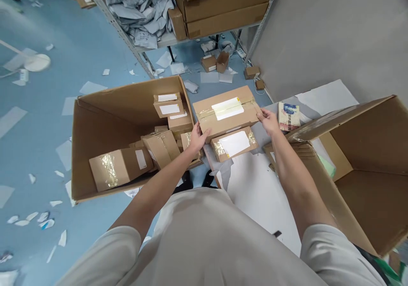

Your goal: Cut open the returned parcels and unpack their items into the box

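Observation:
Between my two hands is a taped cardboard box (207, 111) with a white label on top. My left hand (199, 139) grips its near left corner, and my right hand (268, 121) holds its right end. A smaller labelled carton (219, 149) lies on the white table just in front of it, with shiny tape at both ends. To the left stands a large open carton (95, 107) with several small parcels inside, among them a taped box (134, 165) and a two-label box (168, 105). Fingers under the held box are hidden.
Another large open carton (372, 150) stands at the right on the white table (255, 184). A small printed box (288, 116) lies near my right hand. Behind, a metal shelf (159, 43) bears grey bags and stacked boxes. Paper scraps litter the blue floor (41, 150).

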`<state>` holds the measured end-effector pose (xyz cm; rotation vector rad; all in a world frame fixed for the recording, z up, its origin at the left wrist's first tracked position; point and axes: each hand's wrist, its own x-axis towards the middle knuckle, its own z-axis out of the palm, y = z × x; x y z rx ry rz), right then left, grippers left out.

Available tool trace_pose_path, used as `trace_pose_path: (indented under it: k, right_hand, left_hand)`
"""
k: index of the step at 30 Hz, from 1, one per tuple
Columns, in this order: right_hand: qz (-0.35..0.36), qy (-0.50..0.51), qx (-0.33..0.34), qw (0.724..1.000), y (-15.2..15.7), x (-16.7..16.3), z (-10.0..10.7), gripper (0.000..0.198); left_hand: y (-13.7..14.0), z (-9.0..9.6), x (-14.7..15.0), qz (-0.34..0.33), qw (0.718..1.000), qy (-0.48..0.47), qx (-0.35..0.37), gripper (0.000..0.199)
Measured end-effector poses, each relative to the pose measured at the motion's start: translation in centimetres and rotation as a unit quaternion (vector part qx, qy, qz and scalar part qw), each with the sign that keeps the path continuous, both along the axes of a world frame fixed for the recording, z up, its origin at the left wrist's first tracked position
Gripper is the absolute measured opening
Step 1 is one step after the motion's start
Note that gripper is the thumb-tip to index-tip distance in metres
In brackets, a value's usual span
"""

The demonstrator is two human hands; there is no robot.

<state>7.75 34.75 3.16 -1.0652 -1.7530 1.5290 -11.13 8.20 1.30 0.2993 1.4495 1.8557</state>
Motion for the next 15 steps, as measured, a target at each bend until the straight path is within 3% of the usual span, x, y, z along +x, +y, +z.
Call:
trace_pose_path:
  k: [5, 11, 15]
  right_hand:
    - [-0.008, -0.011, 0.002, 1.000, -2.3, 3.5, -1.4, 0.047]
    - [-0.022, -0.034, 0.002, 0.999, -5.8, 8.3, -1.3, 0.050]
    - [-0.024, -0.041, -0.003, 0.999, -6.8, 9.6, -1.3, 0.056]
  left_hand:
    - [-2.2, -0.4, 2.9, -0.015, 0.999, 0.024, -0.016, 0.076]
    - [-5.1, -0.4, 6.6, -0.022, 0.999, -0.017, -0.032, 0.073]
    - [-6.0, -1.0, 7.7, -0.032, 0.999, -0.006, -0.042, 0.079]
